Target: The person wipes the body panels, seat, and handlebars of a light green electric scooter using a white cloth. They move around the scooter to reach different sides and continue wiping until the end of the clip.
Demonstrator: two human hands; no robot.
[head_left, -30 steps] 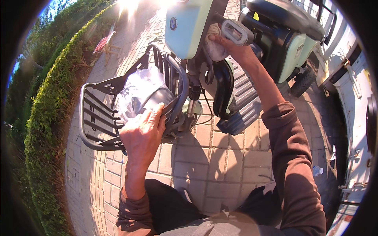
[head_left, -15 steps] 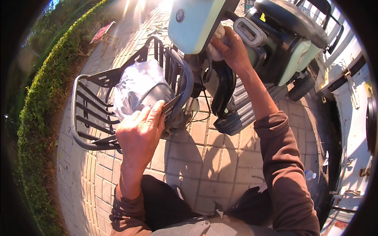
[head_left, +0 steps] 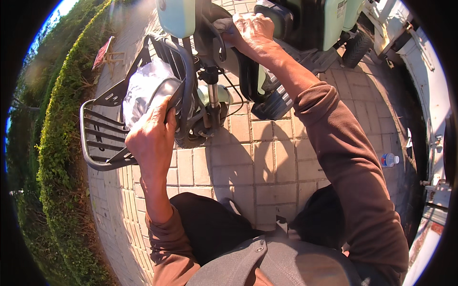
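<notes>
A black metal basket [head_left: 83,133] is mounted at the front of a pale green electric scooter [head_left: 177,19]. My left hand [head_left: 152,136] is closed on the basket's near edge. Inside the basket lies a whitish clear plastic bag [head_left: 140,90], with a dark rounded item beside it, partly covered by my hand. Bunched under the fingers of my right hand [head_left: 252,34] is a pale cloth [head_left: 222,25], pressed against the scooter's dark front column below the green panel. The hand hides much of the cloth.
Brick paving [head_left: 234,162] lies beneath the scooter. A hedge [head_left: 57,157] runs along the left, near a small red board on a stand [head_left: 104,52]. To the right are a plastic bottle [head_left: 390,159] and a white metal vehicle side [head_left: 431,95]. The scooter's ribbed footboard [head_left: 281,102] is close to my right forearm.
My right hand has moved lower down the front column with the cloth. The view has shifted, so the scooter sits higher in the picture. My left hand keeps its hold on the basket.
</notes>
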